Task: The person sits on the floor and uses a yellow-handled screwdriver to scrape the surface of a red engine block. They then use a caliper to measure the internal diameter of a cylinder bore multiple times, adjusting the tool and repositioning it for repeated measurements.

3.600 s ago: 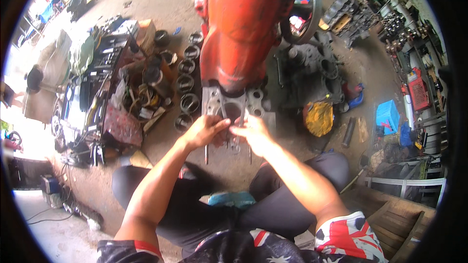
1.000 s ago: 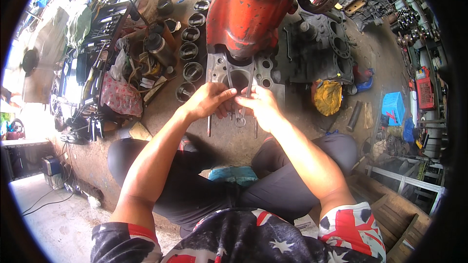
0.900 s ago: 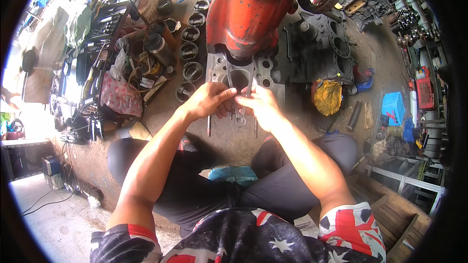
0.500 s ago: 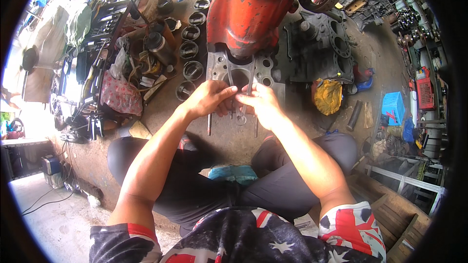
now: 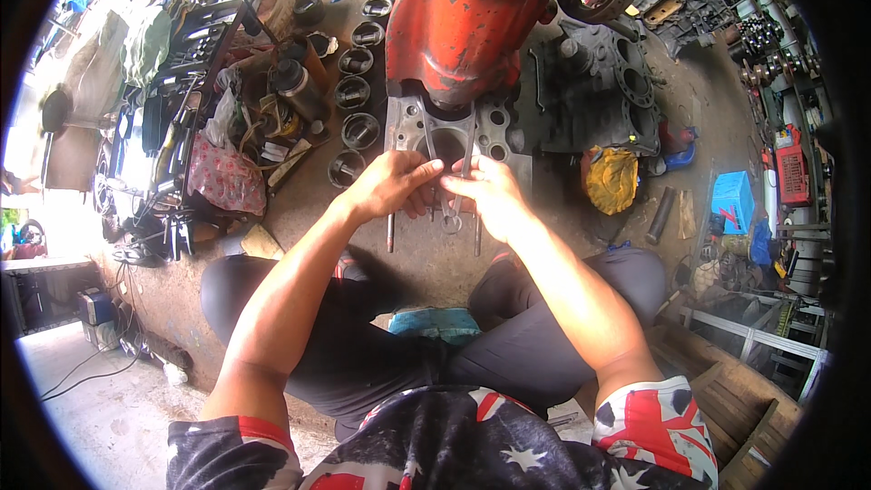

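Observation:
My left hand [image 5: 392, 185] and my right hand [image 5: 488, 192] are close together in front of me, thumbs almost meeting. Both have curled fingers on a forked grey metal piece [image 5: 451, 225], whose two arms run up past my fingers and whose ringed end shows below them. My fingers partly hide it. Just beyond lies a grey metal engine block [image 5: 493, 134] with round holes, under a worn red machine housing [image 5: 454, 27]. Two thin metal rods, a left rod [image 5: 391, 234] and a right rod [image 5: 477, 238], point toward me below my hands.
Several pistons [image 5: 360, 131] stand in a column left of the block. Beyond them are a flask [image 5: 292, 80] and a rack of tools [image 5: 186, 95]. A dark engine block [image 5: 599, 100] and a yellow cloth [image 5: 610, 180] lie to the right, near a blue box [image 5: 731, 200].
My hands stay almost in place, with the forked piece shifted only slightly. Part of another person's body has come into view at the far upper left.

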`<move>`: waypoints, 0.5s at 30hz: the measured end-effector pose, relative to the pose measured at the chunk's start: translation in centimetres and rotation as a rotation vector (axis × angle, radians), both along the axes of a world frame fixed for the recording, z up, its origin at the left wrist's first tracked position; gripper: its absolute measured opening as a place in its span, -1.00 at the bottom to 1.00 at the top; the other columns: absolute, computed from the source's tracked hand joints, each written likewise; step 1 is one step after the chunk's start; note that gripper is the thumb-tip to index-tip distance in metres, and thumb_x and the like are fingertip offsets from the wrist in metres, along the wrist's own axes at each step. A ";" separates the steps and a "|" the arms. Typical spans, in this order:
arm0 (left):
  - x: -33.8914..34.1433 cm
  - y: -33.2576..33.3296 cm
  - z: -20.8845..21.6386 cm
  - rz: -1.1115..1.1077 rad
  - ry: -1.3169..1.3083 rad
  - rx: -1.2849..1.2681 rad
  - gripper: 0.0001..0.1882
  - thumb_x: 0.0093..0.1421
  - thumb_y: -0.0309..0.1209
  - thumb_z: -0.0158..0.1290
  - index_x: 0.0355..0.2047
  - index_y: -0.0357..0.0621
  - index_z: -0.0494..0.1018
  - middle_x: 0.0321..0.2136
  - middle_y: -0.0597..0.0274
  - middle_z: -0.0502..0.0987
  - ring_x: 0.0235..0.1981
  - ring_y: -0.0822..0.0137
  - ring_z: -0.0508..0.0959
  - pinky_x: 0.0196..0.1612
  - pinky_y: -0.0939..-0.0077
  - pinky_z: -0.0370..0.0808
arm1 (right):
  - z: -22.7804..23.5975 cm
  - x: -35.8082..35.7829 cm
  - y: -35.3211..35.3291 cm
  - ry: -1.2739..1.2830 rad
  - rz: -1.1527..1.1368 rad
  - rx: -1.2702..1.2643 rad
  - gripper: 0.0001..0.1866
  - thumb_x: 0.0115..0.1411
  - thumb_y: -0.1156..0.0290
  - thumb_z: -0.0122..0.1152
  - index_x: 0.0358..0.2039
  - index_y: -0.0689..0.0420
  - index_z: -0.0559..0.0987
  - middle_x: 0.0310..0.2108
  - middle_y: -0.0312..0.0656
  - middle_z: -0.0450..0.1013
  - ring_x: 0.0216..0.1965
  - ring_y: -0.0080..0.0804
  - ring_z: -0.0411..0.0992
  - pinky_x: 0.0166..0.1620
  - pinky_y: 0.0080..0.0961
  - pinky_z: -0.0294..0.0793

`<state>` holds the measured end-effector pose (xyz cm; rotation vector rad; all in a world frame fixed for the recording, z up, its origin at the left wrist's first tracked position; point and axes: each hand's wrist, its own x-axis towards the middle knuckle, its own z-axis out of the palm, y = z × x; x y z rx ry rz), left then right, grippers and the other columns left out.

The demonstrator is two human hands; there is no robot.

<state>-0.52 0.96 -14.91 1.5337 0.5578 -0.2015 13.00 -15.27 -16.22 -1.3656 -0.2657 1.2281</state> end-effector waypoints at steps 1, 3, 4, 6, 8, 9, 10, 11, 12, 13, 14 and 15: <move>0.0 0.0 0.0 0.002 -0.006 -0.006 -0.51 0.45 -0.07 -0.04 -0.30 -0.36 0.51 -0.53 0.14 0.59 -0.56 0.38 0.63 -0.51 0.52 0.60 | -0.1 0.0 0.0 0.003 -0.004 0.002 -0.62 0.16 0.51 0.38 -0.07 0.30 0.43 -0.28 -0.07 0.53 -0.36 -0.40 0.56 -0.37 -0.52 0.57; -0.1 0.0 -0.3 0.014 -0.003 -0.010 -0.49 0.44 -0.05 -0.04 -0.30 -0.36 0.52 -0.53 0.12 0.59 -0.55 0.36 0.63 -0.50 0.50 0.59 | -0.5 0.1 -0.2 -0.020 -0.019 -0.018 -0.65 0.15 0.53 0.38 -0.09 0.28 0.46 -0.27 -0.09 0.54 -0.35 -0.39 0.56 -0.36 -0.52 0.58; 0.0 -0.1 -0.4 0.000 -0.010 0.019 -0.48 0.44 -0.03 -0.03 -0.29 -0.35 0.53 -0.53 0.12 0.60 -0.55 0.35 0.63 -0.48 0.48 0.59 | -0.6 0.1 -0.4 -0.043 -0.023 -0.029 -0.66 0.15 0.53 0.38 -0.10 0.27 0.47 -0.26 -0.10 0.54 -0.34 -0.39 0.56 -0.34 -0.53 0.58; 0.0 0.0 -0.6 -0.013 -0.003 0.096 -0.47 0.42 -0.01 -0.02 -0.28 -0.34 0.54 -0.52 0.12 0.61 -0.54 0.34 0.64 -0.44 0.44 0.59 | -0.8 -0.1 0.0 -0.043 -0.027 -0.015 -0.68 0.14 0.54 0.38 -0.12 0.24 0.51 -0.22 -0.12 0.55 -0.29 -0.38 0.56 -0.30 -0.53 0.58; 0.0 0.1 -0.5 -0.067 -0.050 0.235 -0.49 0.41 -0.01 0.00 -0.24 -0.32 0.56 -0.50 0.13 0.62 -0.51 0.35 0.65 -0.39 0.41 0.60 | -0.5 -0.4 0.1 -0.018 -0.019 0.014 -0.68 0.15 0.51 0.37 -0.08 0.21 0.53 -0.16 -0.16 0.56 -0.20 -0.39 0.55 -0.21 -0.52 0.57; -0.3 0.1 -0.2 -0.047 -0.063 0.162 -0.50 0.40 -0.02 0.01 -0.22 -0.31 0.56 -0.48 0.11 0.63 -0.49 0.35 0.66 -0.38 0.40 0.62 | -0.3 -0.6 0.0 -0.009 -0.030 0.003 -0.68 0.16 0.51 0.36 -0.08 0.20 0.52 -0.16 -0.15 0.56 -0.18 -0.41 0.55 -0.20 -0.51 0.55; -0.4 -0.1 -0.1 -0.014 -0.065 0.094 -0.52 0.39 -0.05 0.04 -0.20 -0.34 0.56 -0.47 0.09 0.64 -0.49 0.33 0.67 -0.40 0.38 0.64 | -0.1 -0.7 0.1 -0.064 0.013 0.027 -0.69 0.16 0.51 0.35 -0.08 0.19 0.52 -0.17 -0.18 0.54 -0.17 -0.42 0.53 -0.19 -0.49 0.54; -0.5 -0.2 0.2 0.005 -0.098 0.058 -0.53 0.39 -0.08 0.06 -0.19 -0.37 0.55 -0.48 0.06 0.64 -0.51 0.30 0.68 -0.45 0.37 0.63 | 0.0 -0.8 0.1 -0.024 -0.006 0.031 -0.71 0.17 0.51 0.34 -0.10 0.19 0.52 -0.18 -0.21 0.53 -0.16 -0.44 0.51 -0.22 -0.49 0.52; -0.6 0.0 0.4 -0.032 -0.095 0.142 -0.54 0.39 -0.09 0.06 -0.23 -0.38 0.54 -0.52 0.04 0.63 -0.52 0.28 0.68 -0.46 0.36 0.63 | 0.2 -0.8 0.0 -0.043 0.021 0.046 -0.72 0.17 0.52 0.33 -0.10 0.17 0.51 -0.19 -0.23 0.52 -0.17 -0.46 0.51 -0.24 -0.49 0.51; -0.7 -0.4 0.5 0.012 -0.107 0.067 -0.54 0.40 -0.10 0.03 -0.29 -0.38 0.53 -0.55 0.04 0.63 -0.54 0.27 0.68 -0.46 0.36 0.63 | 0.3 -0.7 -0.2 -0.068 0.036 0.053 -0.72 0.18 0.52 0.32 -0.11 0.16 0.49 -0.19 -0.25 0.51 -0.18 -0.47 0.50 -0.25 -0.49 0.50; -0.8 -0.4 0.6 -0.005 -0.150 0.096 -0.54 0.42 -0.12 0.00 -0.33 -0.38 0.51 -0.56 0.04 0.63 -0.55 0.25 0.68 -0.47 0.37 0.62 | 0.3 -0.8 -0.2 -0.055 0.024 0.045 -0.73 0.20 0.53 0.32 -0.11 0.14 0.48 -0.18 -0.26 0.50 -0.19 -0.49 0.50 -0.26 -0.51 0.49; -0.8 -0.3 0.7 -0.031 -0.164 0.140 -0.55 0.43 -0.16 -0.03 -0.33 -0.41 0.50 -0.54 0.03 0.63 -0.55 0.23 0.68 -0.49 0.36 0.62 | 0.3 -0.7 -0.3 -0.048 -0.001 0.027 -0.73 0.21 0.53 0.31 -0.11 0.12 0.46 -0.18 -0.27 0.50 -0.20 -0.51 0.49 -0.27 -0.52 0.48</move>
